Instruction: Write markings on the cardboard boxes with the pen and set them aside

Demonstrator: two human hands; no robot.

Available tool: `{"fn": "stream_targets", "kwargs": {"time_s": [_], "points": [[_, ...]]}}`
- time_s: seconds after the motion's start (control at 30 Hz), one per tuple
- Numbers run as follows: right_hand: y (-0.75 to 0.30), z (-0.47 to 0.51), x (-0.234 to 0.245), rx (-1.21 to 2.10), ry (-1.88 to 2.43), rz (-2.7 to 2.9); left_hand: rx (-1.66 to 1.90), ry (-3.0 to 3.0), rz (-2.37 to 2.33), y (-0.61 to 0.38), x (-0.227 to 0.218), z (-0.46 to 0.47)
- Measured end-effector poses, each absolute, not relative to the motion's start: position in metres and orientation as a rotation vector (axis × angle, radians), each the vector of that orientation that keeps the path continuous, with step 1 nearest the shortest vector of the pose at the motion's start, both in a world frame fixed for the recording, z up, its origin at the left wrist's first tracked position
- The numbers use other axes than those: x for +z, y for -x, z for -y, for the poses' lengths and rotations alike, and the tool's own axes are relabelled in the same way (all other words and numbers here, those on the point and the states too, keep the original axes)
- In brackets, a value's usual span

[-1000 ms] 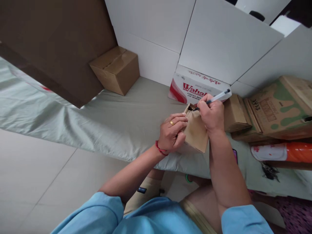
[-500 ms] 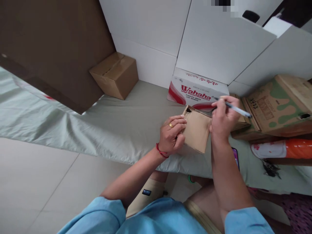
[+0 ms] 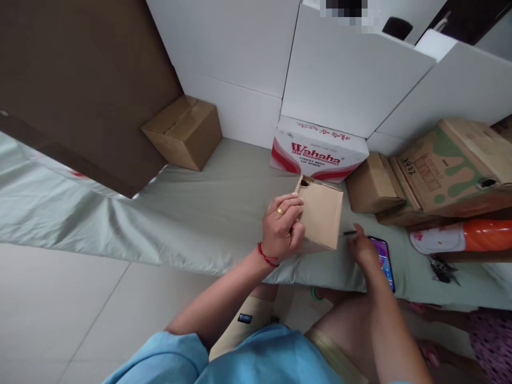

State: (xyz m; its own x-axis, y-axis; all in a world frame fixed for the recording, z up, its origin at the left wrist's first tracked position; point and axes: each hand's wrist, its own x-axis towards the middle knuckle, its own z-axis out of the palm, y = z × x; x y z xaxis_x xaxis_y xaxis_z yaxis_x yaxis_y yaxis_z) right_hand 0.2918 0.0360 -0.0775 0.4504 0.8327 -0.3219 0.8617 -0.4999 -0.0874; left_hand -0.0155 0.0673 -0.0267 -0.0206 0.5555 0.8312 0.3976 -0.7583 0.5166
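My left hand (image 3: 282, 224), with a gold ring and a red cord bracelet, is closed on the left side of a small brown cardboard box (image 3: 320, 213). The box stands on the green cloth, and a dark hole shows near its far left corner. To the right of the box and low over the cloth is my right hand (image 3: 364, 249), its fingers pinched at a pen (image 3: 349, 233). Part of the pen is hard to make out beside the box. A lit phone (image 3: 383, 261) lies just right of my right hand.
Behind stands a white and red Wahaba water carton (image 3: 318, 152). On the right are a brown box (image 3: 372, 184), a green-printed carton (image 3: 452, 165), an orange and white packet (image 3: 468, 236) and keys (image 3: 443, 271). Another box (image 3: 186, 130) sits at the left by a large brown panel (image 3: 88, 80).
My right hand has left the box's right edge and dropped toward me beside the phone, carrying the pen down. My left hand stays on the box.
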Motion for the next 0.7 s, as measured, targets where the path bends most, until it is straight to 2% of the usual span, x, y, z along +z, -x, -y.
{"fn": "stream_targets", "kwargs": {"time_s": [0.1, 0.17, 0.23, 0.4, 0.53, 0.7], "points": [[-0.305, -0.015, -0.076, -0.277, -2.716, -1.484, 1.856, -2.129, -1.101, 0.014, -0.025, -0.062], [-0.318, 0.008, -0.081, -0.044, -2.855, -1.336, 1.829, -2.144, -1.122, 0.014, -0.025, -0.06], [-0.331, 0.033, -0.092, 0.034, -2.97, -1.138, 1.811, -2.148, -1.124, 0.014, -0.025, -0.059], [-0.352, 0.069, -0.116, -0.116, -3.013, -0.988, 1.781, -2.134, -1.189, 0.01, -0.024, -0.055], [-0.366, 0.06, -0.113, -0.239, -2.928, -0.986, 1.729, -2.134, -1.207, 0.01, -0.021, -0.05], [-0.374, 0.052, -0.105, -0.321, -2.924, -0.985, 1.454, -2.233, -1.007, 0.032, -0.013, -0.048]]}}
